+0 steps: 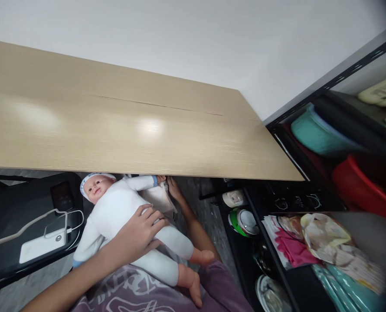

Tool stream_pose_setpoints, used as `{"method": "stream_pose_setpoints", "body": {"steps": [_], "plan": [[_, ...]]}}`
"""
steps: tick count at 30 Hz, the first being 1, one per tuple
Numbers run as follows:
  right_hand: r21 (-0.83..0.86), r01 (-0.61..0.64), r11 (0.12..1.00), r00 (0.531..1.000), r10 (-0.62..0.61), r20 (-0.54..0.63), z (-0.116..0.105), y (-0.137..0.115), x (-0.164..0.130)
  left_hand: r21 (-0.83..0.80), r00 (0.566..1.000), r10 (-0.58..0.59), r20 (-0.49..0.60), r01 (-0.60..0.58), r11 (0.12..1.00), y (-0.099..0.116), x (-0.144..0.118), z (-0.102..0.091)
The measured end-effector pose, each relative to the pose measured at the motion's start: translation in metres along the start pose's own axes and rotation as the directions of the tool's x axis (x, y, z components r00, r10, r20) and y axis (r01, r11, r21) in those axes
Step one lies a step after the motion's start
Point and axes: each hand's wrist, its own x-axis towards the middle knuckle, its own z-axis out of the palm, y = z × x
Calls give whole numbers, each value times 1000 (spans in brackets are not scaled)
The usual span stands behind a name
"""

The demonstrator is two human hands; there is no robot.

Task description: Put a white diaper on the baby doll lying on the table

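Note:
A baby doll (118, 212) in a white suit with blue cuffs and a patterned cap lies face up across my lap. Its head points left and its bare feet point right. My left hand (149, 227) lies over the doll's belly and hip, with the fingers curved around it. My right hand (174, 189) reaches to the table edge, beyond the doll's legs. It is beside a white cloth bag or pouch (162, 198) with a dark edging, near the doll's outstretched hand. The tabletop hides part of my right hand's fingers and of the bag.
A wooden tabletop (147, 143) spans the view above the doll. On the left, a black stool (4, 216) carries a white phone (43, 246) with a cable and a dark device (62, 196). Right is a black shelf with tins, a teal basin (319, 132) and a red basin (362, 186).

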Motion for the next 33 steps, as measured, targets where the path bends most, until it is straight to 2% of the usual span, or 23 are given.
{"method": "stream_pose_setpoints", "body": {"steps": [3,5,8,11,14,16,18,20,22,26,29,31,33], "plan": [[-37,21,999,997,-24,-70,-21,-5,-16,-8,1000,-8,2,8,1000,1,0,-1],[-46,59,997,993,-64,-101,-35,-18,-32,-11,1000,-10,7,10,1000,1,0,-2],[-41,233,972,972,-234,-22,-47,-54,-56,-6,1000,-2,8,2,1000,1,1,-3],[-82,432,898,885,-404,234,-41,-95,-66,20,1000,0,20,0,1000,3,2,-5],[-204,547,812,789,-418,450,-20,-124,-57,99,997,-52,58,46,994,8,3,-4],[-264,606,750,742,-414,527,-1,-134,-45,156,993,-91,71,79,985,13,2,-3],[-307,634,709,714,-386,584,17,-142,-35,187,991,-112,70,97,978,17,0,-2],[-342,654,675,690,-348,634,31,-151,-29,203,991,-115,63,100,974,20,-5,-1],[-327,706,628,636,-361,682,39,-161,-28,223,993,-105,56,90,971,23,-12,-1],[-151,842,518,446,-509,737,48,-184,-35,320,997,-59,39,43,946,34,-27,3],[-82,898,433,351,-590,727,53,-203,-46,395,999,-22,50,0,919,45,-30,2],[-79,924,375,317,-634,705,53,-213,-53,418,999,22,43,-39,908,50,-29,-5],[-104,933,344,322,-673,666,47,-221,-61,416,995,102,3,-94,905,54,-30,-15]]}}
